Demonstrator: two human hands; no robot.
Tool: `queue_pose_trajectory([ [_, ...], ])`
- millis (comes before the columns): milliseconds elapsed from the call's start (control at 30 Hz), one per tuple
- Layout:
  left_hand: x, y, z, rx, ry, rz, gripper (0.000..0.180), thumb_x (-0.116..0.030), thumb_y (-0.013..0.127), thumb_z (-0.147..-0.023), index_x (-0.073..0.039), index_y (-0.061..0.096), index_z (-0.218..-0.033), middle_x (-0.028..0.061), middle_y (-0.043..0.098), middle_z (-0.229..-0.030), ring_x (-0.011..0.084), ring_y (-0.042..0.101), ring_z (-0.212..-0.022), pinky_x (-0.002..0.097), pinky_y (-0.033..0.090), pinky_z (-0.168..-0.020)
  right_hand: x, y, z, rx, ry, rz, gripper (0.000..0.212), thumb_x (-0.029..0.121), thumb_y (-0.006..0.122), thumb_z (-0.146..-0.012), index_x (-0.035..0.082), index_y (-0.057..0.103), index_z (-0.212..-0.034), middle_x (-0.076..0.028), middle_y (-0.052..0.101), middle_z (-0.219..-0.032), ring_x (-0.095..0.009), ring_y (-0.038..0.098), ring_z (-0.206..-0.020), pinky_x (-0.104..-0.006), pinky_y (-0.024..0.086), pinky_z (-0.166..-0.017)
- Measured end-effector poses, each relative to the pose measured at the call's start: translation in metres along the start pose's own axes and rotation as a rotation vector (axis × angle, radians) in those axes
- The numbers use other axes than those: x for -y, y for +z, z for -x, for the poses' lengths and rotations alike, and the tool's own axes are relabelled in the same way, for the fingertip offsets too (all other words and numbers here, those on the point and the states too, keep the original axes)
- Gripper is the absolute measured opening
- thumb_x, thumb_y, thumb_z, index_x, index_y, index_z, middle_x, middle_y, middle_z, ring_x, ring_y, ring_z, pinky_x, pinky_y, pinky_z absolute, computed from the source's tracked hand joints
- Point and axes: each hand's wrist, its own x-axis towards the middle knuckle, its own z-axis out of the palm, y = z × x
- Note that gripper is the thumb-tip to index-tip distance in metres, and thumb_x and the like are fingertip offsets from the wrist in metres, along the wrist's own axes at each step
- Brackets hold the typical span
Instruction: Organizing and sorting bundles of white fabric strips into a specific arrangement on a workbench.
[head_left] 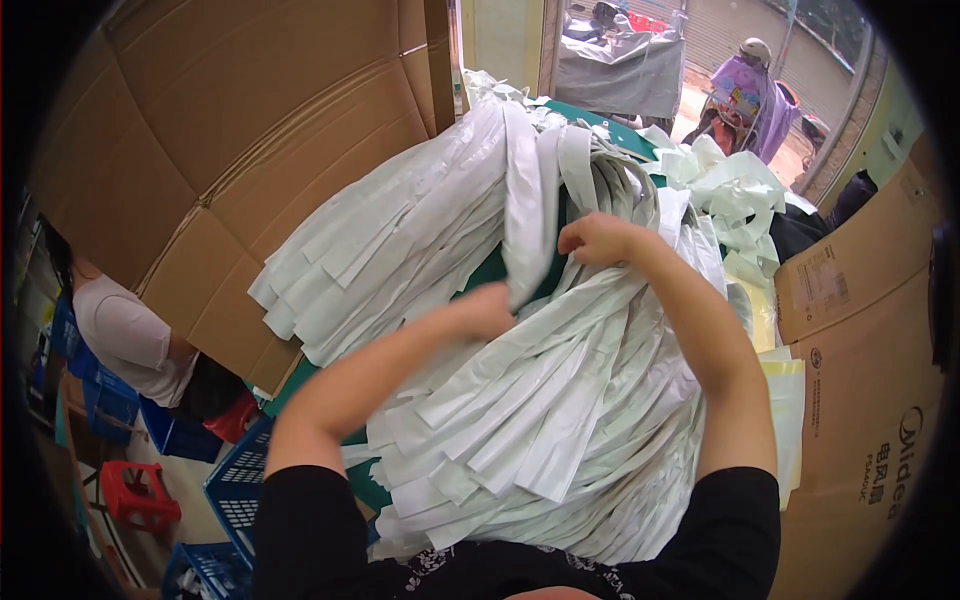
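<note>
Long white flat strips, perhaps plastic or coated fabric, lie in two heaps on a green tabletop point(372, 487). One heap point(380, 240) fans out at the far left; the other heap point(560, 410) spreads nearer to me. Between them a single folded white strip point(524, 190) runs down to my left hand point(488, 312). That hand is blurred, with its fingers closed at the strip's lower end. My right hand point(598, 240) is curled beside the looped tops of the near heap point(610, 165). Whatever its fingertips pinch, if anything, is hidden.
A tall cardboard sheet point(270, 110) stands along the left, and a cardboard box point(860, 400) on the right. Crumpled white scraps point(735, 195) lie at the far right. Blue crates point(238, 490), a red stool point(140, 497) and another person point(130, 335) are at the lower left.
</note>
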Motion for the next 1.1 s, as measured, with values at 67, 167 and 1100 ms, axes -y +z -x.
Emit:
queue_pose_trajectory([
  [67,0.033,0.039,-0.036,0.049,0.293,-0.132,0.045,-0.023,0.053,-0.086,0.006,0.051,-0.119,0.0278,0.063,-0.102,0.0364,0.060,-0.102,0.0433,0.049,-0.082,0.042,-0.016,-0.019,-0.175,-0.112,0.093,0.022,0.017,0.057,-0.074,0.006,0.067,-0.089,-0.009,0.067,-0.085,-0.030,0.063,-0.079,-0.0382,0.051,-0.076],
  [167,0.000,0.043,-0.020,0.062,0.259,-0.264,0.040,-0.018,0.046,-0.089,0.006,0.049,-0.122,0.0288,0.062,-0.105,0.0392,0.060,-0.102,0.0460,0.048,-0.083,0.093,0.001,-0.063,-0.264,-0.501,0.169,0.020,0.019,0.052,-0.077,0.006,0.067,-0.080,-0.013,0.066,-0.083,-0.034,0.061,-0.078,-0.0412,0.050,-0.075],
  [1100,0.103,-0.067,-0.045,-1.107,0.058,-1.064,0.036,-0.019,0.064,-0.079,-0.005,0.057,-0.111,0.0121,0.058,-0.105,0.0293,0.056,-0.102,0.0373,0.048,-0.083,0.029,0.043,-0.055,-0.224,-0.079,0.550,0.020,0.011,0.050,-0.075,0.013,0.069,-0.080,-0.006,0.069,-0.091,-0.028,0.055,-0.111,-0.0416,0.043,-0.098],
])
